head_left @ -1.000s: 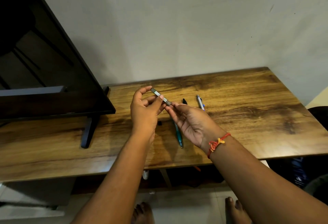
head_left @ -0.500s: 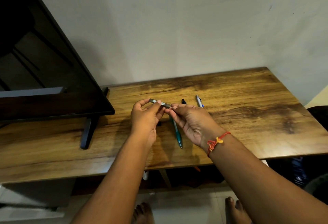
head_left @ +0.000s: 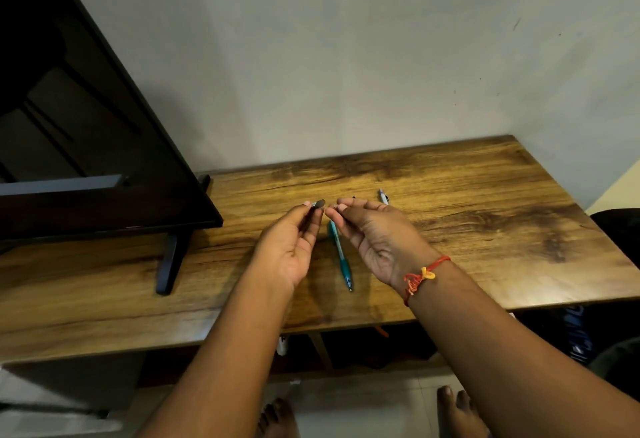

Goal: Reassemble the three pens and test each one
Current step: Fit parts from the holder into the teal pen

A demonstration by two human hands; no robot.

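My left hand (head_left: 294, 240) is raised over the wooden table (head_left: 485, 229), its fingertips pinching a short dark grey pen piece (head_left: 319, 203). My right hand (head_left: 375, 235) is just to its right, a small gap away, thumb and forefinger pinched together; whether it holds anything is hidden by the fingers. A teal pen (head_left: 341, 259) lies on the table between and below the hands, tip toward me. A white pen (head_left: 383, 196) lies farther back, partly behind my right hand. A dark tip (head_left: 353, 197) peeks above my right fingers.
A large dark screen (head_left: 86, 160) stands at the left on the table, its black foot (head_left: 169, 264) reaching toward the front edge. A wall runs behind the table. My bare feet (head_left: 457, 413) are on the floor below the table's front edge.
Both hands held one grey pen together and lowered it toward the table. Now they have come apart, and only a short dark piece shows in my left hand.
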